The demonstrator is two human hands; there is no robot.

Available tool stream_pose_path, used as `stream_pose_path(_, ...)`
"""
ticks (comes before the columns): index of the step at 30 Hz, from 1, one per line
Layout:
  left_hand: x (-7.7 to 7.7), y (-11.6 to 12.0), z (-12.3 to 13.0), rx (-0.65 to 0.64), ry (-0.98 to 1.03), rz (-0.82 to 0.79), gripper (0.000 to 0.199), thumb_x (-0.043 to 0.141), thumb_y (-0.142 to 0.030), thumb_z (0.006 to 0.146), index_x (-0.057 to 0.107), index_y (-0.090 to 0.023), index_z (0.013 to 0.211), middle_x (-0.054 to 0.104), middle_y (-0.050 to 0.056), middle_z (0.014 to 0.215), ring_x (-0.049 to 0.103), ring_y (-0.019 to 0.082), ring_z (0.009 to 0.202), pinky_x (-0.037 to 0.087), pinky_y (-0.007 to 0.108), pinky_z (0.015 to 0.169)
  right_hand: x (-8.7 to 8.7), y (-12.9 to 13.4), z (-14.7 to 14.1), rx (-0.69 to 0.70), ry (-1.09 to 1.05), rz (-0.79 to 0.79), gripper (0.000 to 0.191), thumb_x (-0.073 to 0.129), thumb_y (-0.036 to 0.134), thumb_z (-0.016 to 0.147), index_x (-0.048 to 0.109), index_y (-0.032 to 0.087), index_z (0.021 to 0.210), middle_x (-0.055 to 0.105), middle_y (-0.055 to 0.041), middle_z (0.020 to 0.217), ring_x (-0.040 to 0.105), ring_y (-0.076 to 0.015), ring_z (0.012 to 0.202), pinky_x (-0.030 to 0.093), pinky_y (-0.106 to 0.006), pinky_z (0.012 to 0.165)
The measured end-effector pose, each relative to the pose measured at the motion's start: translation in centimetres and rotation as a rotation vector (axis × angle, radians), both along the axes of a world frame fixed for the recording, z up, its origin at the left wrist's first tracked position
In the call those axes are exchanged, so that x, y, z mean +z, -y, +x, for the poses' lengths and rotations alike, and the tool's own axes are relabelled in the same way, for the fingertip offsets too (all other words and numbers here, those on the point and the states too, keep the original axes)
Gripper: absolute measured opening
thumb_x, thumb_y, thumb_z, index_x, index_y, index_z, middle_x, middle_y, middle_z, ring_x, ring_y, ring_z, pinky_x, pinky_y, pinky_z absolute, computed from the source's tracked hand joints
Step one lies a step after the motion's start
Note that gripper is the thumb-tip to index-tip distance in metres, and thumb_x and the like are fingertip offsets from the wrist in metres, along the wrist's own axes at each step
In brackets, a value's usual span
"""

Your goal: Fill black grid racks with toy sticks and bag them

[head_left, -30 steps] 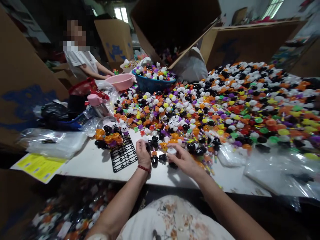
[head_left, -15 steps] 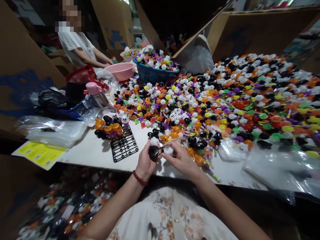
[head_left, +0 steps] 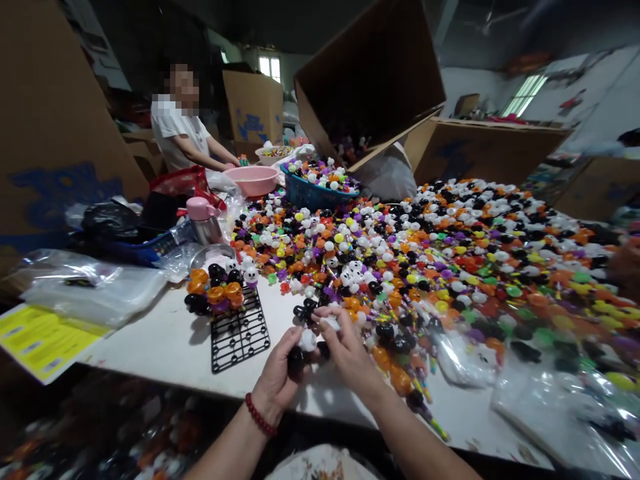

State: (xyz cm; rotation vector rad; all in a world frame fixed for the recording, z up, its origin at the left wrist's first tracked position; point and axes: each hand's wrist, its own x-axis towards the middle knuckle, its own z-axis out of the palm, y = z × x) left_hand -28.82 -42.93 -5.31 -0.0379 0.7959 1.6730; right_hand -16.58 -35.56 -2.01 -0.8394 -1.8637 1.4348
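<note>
My left hand (head_left: 280, 370), a red bead bracelet at its wrist, is closed round a black piece (head_left: 296, 361) with a white piece (head_left: 307, 340) at its top. Close on its right, my right hand (head_left: 345, 340) has thumb and fingers bent together around a small whitish piece (head_left: 330, 323), partly hidden by the fingers. Just beyond the hands lie black pieces (head_left: 304, 310) on the white table (head_left: 175, 340). A black grid rack (head_left: 241, 337) stands to the left, with orange, black and white figures (head_left: 225, 293) at its far end.
A huge heap of coloured pieces (head_left: 450, 253) covers the table's middle and right. Behind are a blue basket (head_left: 313, 195), a pink basin (head_left: 253, 181) and a tilted carton (head_left: 370, 80). Plastic bags (head_left: 95, 287) lie left. A person in a white shirt (head_left: 175, 133) works at back left.
The camera view has tilted up, so the scene sits lower. My right hand's fingers have lifted and drawn together near the black pieces; my left hand has turned its black piece.
</note>
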Motion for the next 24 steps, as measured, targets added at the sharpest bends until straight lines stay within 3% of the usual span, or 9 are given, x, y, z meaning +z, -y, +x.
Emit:
stream_pose_path(4, 0.3, 0.1, 0.1, -0.024, 0.104, 0.014, 0.027, 0.075, -0.032, 0.082, 0.066, -0.016, 0.101, 0.07, 0.0, 0.081, 0.065, 0.01, 0.06, 0.05, 0.017, 0.049, -0.5, 0.5, -2.9, -0.002, 0.069, 0.282, 0.032, 0.044, 0.045, 0.099, 0.052, 0.027, 0.124, 0.059, -0.0083, 0.131, 0.055, -0.0244, 0.119, 0.041, -0.047, 0.105)
stream_pose_path(7, 0.3, 0.3, -0.6, 0.006, 0.125, 0.021, 0.031, 0.074, -0.035, 0.083, 0.065, -0.017, 0.106, 0.07, -0.001, 0.08, 0.064, 0.009, 0.059, 0.046, 0.016, 0.042, -1.4, 0.4, -4.3, 0.052, 0.143, 0.442, 0.035, 0.04, 0.04, 0.101, 0.055, 0.022, 0.126, 0.057, -0.0109, 0.137, 0.048, -0.0255, 0.129, 0.031, -0.053, 0.113)
stream_pose_path(11, -0.2, 0.6, -2.3, 0.056, 0.08, 0.029, 0.03, 0.074, -0.039, 0.082, 0.065, -0.017, 0.1, 0.068, -0.001, 0.076, 0.059, 0.008, 0.052, 0.036, 0.015, 0.033, -2.3, -2.7, -5.5, 0.156, 0.204, 0.575, 0.038, 0.037, 0.03, 0.102, 0.054, 0.017, 0.134, 0.052, -0.0134, 0.144, 0.044, -0.0231, 0.134, 0.035, -0.046, 0.113)
stream_pose_path(16, -0.3, 0.9, -3.8, -0.008, 0.037, 0.06, 0.033, 0.07, -0.041, 0.086, 0.065, -0.014, 0.103, 0.07, 0.007, 0.093, 0.067, 0.012, 0.069, 0.034, 0.013, 0.035, -1.7, -11.2, -8.3, 0.21, 0.492, 0.902, 0.053, 0.043, 0.001, 0.084, 0.053, 0.012, 0.135, 0.055, -0.0154, 0.14, 0.048, -0.0262, 0.125, 0.037, -0.043, 0.107)
stream_pose_path(19, -0.6, 0.8, -4.0, -0.066, 0.065, 0.084, 0.036, 0.07, -0.043, 0.085, 0.066, -0.014, 0.107, 0.069, 0.008, 0.096, 0.068, 0.014, 0.076, 0.034, 0.012, 0.036, -1.9, -15.2, -10.3, 0.343, 0.704, 1.007, 0.045, 0.05, 0.003, 0.083, 0.06, 0.009, 0.126, 0.066, -0.0172, 0.121, 0.049, -0.0282, 0.119, 0.035, -0.041, 0.104)
stream_pose_path(21, -0.9, 0.7, -4.1, -0.055, 0.023, 0.084, 0.036, 0.072, -0.042, 0.083, 0.066, -0.014, 0.106, 0.068, 0.008, 0.097, 0.067, 0.014, 0.076, 0.034, 0.012, 0.036, -2.4, -16.5, -11.3, 0.418, 0.777, 1.017, 0.033, 0.054, 0.006, 0.082, 0.066, 0.009, 0.114, 0.07, -0.0164, 0.105, 0.052, -0.0274, 0.112, 0.036, -0.037, 0.101)
stream_pose_path(24, -1.3, 0.5, -4.3, -0.01, -0.128, 0.069, 0.035, 0.076, -0.04, 0.079, 0.066, -0.013, 0.1, 0.067, 0.007, 0.097, 0.064, 0.011, 0.071, 0.034, 0.012, 0.035, -2.8, -16.6, -11.9, 0.38, 0.744, 0.989, 0.027, 0.054, 0.009, 0.085, 0.067, 0.011, 0.109, 0.067, -0.0143, 0.103, 0.055, -0.0243, 0.101, 0.041, -0.033, 0.091)
